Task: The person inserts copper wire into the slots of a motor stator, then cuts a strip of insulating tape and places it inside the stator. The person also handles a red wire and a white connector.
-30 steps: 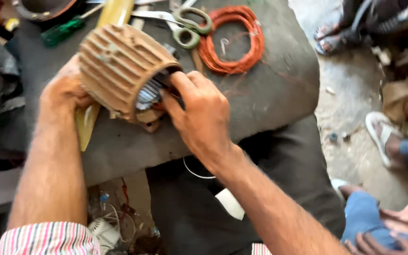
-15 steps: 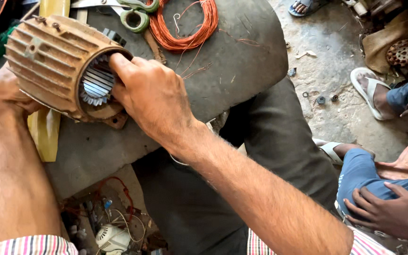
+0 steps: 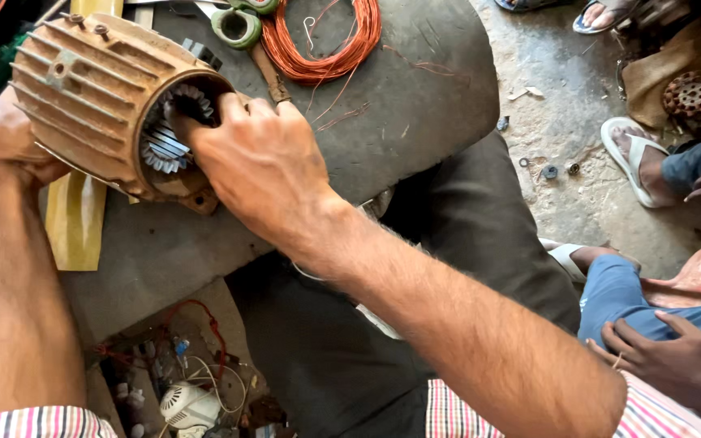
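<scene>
Ribbed rusty motor shell (image 3: pixel 99 89) lies on its side on dark worktop (image 3: pixel 415 122), at left. Left hand (image 3: pixel 10 146) grips shell from behind. Right hand (image 3: pixel 261 162) at shell's open end, fingers (image 3: pixel 196 122) curled inside, touching metal teeth. Orange wire coil (image 3: pixel 326 40) and green-handled scissors (image 3: pixel 237 24) lie just behind.

Count: 1 finned motor housing (image 3: pixel 95 89), 1 coil of copper wire (image 3: pixel 326 49), 1 pair of green-handled scissors (image 3: pixel 237 24), 1 yellow strip (image 3: pixel 75 219) on the surface (image 3: pixel 415 105). 2 hands on the housing: left (image 3: pixel 10 146), right (image 3: pixel 261 162). 1 white fan part (image 3: pixel 191 405) below.
</scene>
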